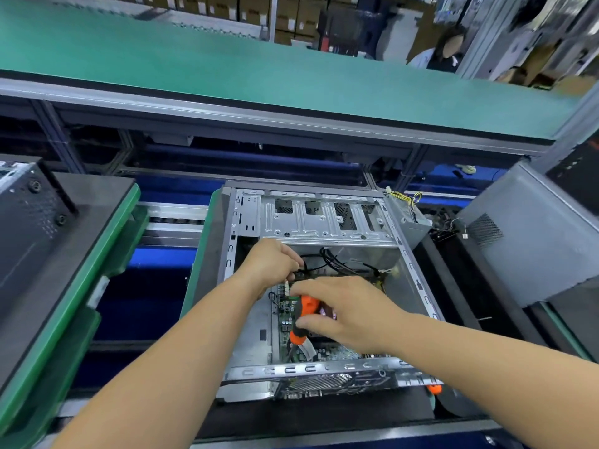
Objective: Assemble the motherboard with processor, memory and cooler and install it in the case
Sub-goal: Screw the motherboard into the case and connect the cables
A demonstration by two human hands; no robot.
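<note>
An open grey metal computer case (324,218) lies on its side before me. A green motherboard (287,319) sits inside it, mostly hidden by my hands. My right hand (350,311) grips an orange and black screwdriver (303,322) that points down at the board. My left hand (275,262) reaches deeper into the case and pinches black cables (327,259) near the board's far edge. The processor, memory and cooler are hidden from me.
A power supply (406,215) with yellow wires sits at the case's far right corner. Another grey case (525,234) stands to the right, a dark one (29,215) on a green pallet to the left. A green shelf (259,79) runs above. A person stands far behind.
</note>
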